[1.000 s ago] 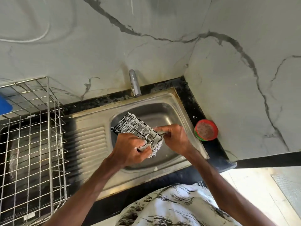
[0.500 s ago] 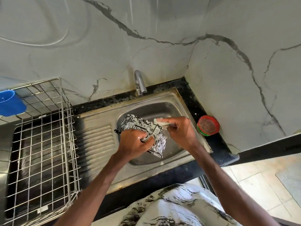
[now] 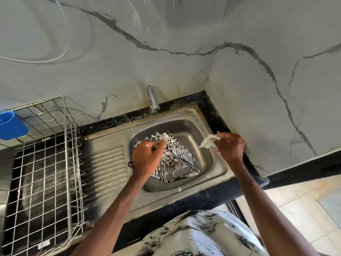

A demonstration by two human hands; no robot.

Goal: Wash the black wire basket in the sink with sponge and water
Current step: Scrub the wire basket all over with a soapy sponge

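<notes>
The black wire basket (image 3: 177, 159), streaked with white foam, stands open side up and tilted in the steel sink (image 3: 217, 163). My left hand (image 3: 147, 154) grips the basket's upper left rim. My right hand (image 3: 230, 146) is off to the right, over the sink's right edge, pinching a pale, limp sponge (image 3: 208, 142) clear of the basket. No water runs from the tap (image 3: 152, 98).
A large steel wire dish rack (image 3: 46, 172) stands on the counter at the left, with a blue plastic cup (image 3: 11, 125) on its far corner. Between rack and bowl lies the ribbed drainboard (image 3: 107, 169). Marble walls close off the back and right.
My right hand has lifted the sponge off the basket and moved right to the sink's edge. The basket has turned so its open inside faces up. The red-rimmed dish is hidden now.
</notes>
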